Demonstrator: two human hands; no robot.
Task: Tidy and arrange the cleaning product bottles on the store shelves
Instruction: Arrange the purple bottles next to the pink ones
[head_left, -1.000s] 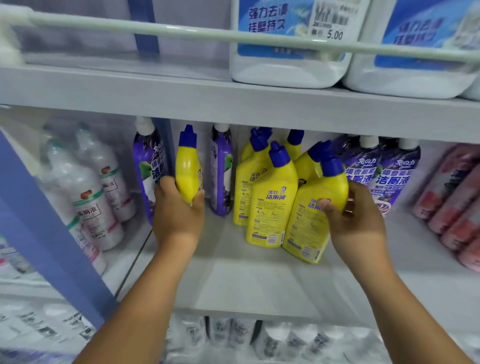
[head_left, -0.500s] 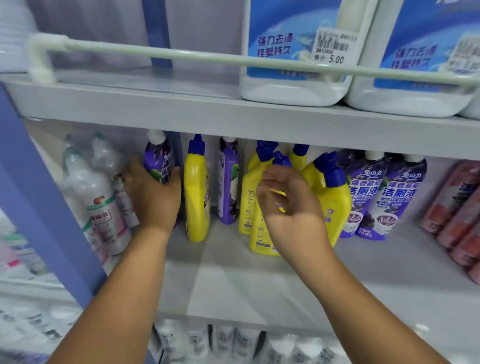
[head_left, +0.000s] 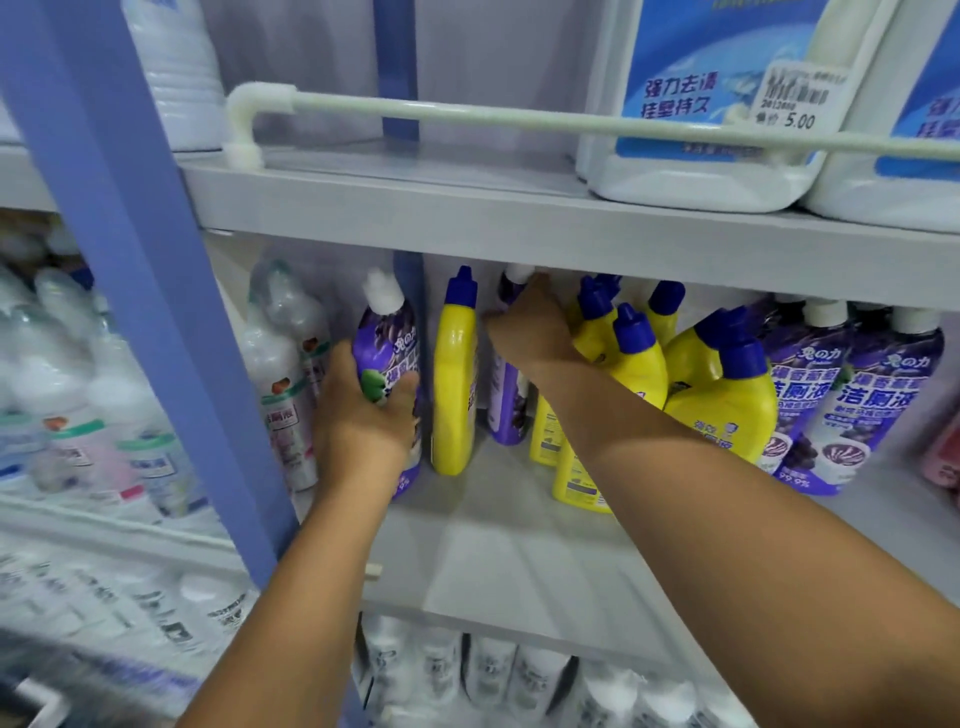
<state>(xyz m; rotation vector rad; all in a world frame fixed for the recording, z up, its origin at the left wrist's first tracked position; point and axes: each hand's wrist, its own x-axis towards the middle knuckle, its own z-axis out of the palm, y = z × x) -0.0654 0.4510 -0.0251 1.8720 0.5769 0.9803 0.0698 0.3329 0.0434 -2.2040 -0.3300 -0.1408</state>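
Since half a second ago the right hand (head_left: 530, 332) has left the yellow bottles (head_left: 639, 358) and reached back to the rear purple bottle (head_left: 506, 395), fingers curled about its neck. The left hand (head_left: 363, 415) stays wrapped round the front purple bottle (head_left: 382, 353), standing at the shelf's (head_left: 509, 551) left end. Judgement: purple stock is being pulled together, apart from the yellow; sorting is only partly done

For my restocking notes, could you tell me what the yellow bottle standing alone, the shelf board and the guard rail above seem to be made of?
Yellow bottle: glossy opaque plastic, judging by the highlight down its moulded side; blue cap likewise. Shelf board: probably painted metal, flat matte grey, though the look leaves it open. Guard rail: pale tube with a moulded elbow, likely plastic or coated metal.
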